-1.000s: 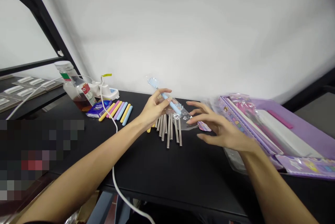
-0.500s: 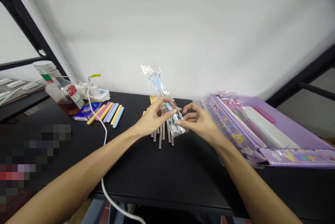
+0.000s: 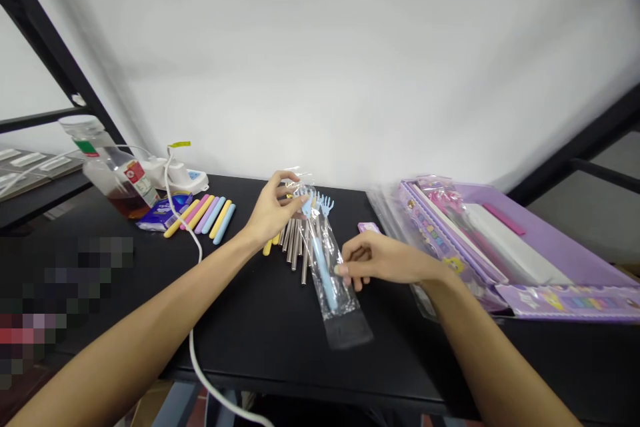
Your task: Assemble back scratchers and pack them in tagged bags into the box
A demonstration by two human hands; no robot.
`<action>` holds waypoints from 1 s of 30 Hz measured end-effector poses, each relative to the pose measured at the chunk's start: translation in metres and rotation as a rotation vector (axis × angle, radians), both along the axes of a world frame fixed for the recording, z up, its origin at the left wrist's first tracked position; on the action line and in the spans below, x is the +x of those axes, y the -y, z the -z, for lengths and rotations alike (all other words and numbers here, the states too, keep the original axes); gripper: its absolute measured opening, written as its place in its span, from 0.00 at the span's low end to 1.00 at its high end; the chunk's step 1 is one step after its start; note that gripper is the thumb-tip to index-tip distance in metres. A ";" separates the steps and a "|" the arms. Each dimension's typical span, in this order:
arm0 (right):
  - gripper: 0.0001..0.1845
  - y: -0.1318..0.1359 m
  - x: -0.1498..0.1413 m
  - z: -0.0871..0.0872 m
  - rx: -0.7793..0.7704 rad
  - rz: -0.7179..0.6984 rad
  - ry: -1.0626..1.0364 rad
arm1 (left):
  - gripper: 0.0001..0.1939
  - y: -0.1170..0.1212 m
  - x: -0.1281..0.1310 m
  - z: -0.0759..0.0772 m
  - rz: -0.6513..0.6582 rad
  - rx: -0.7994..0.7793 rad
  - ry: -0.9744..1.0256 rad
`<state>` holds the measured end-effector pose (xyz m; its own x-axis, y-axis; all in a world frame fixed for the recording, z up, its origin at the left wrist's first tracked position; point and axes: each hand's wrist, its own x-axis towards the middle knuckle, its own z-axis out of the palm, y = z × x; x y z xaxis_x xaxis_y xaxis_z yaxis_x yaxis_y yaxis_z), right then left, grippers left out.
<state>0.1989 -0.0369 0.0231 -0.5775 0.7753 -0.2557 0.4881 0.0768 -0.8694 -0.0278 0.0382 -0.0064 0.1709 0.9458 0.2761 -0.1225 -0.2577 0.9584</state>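
Observation:
A light blue back scratcher [image 3: 323, 267] with a hand-shaped head lies inside a clear plastic bag [image 3: 349, 330], its bottom end towards me. Near the head, my left hand [image 3: 277, 210] has its thumb and curled fingers around the upper part of the bag. My right hand [image 3: 377, 259] pinches the bag's right edge about halfway down. Beneath and to the left, several metal back scratcher rods [image 3: 295, 247] lie on the black table. A second blue hand-shaped head [image 3: 326, 205] shows just right of the bagged one.
To the left lies a row of pastel handles [image 3: 203, 216], beside a blue packet [image 3: 165, 212] and a bottle [image 3: 120, 174]. A white cable [image 3: 195, 347] crosses the table. At right stand a purple box [image 3: 560, 240] and clear plastic bags [image 3: 395, 214].
The bagged back scratcher has come down and towards me, its head now lower. My left hand has shifted up to the head end, while my right has moved slightly down.

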 end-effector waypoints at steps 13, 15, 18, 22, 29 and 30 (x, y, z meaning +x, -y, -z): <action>0.17 -0.023 0.047 0.020 0.557 0.638 0.628 | 0.20 0.016 0.013 0.008 0.125 0.075 -0.113; 0.16 -0.023 0.046 0.022 0.549 0.630 0.630 | 0.24 0.020 0.013 0.006 0.162 0.106 -0.144; 0.13 -0.024 0.044 0.021 0.532 0.633 0.632 | 0.32 0.022 0.011 0.005 0.231 0.123 -0.170; 0.10 -0.022 0.041 0.017 0.513 0.668 0.649 | 0.31 0.021 0.012 0.009 0.254 0.090 -0.147; 0.11 -0.021 0.037 0.014 0.539 0.713 0.679 | 0.21 0.025 0.013 0.004 0.198 0.064 -0.249; 0.11 -0.021 0.037 0.013 0.540 0.725 0.690 | 0.22 0.026 0.013 0.003 0.205 0.079 -0.264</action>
<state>0.2355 -0.0162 0.0097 0.1863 0.9747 0.1237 0.9317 -0.1353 -0.3370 -0.0148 0.0123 -0.0096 0.4302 0.8621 0.2679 0.0701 -0.3277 0.9422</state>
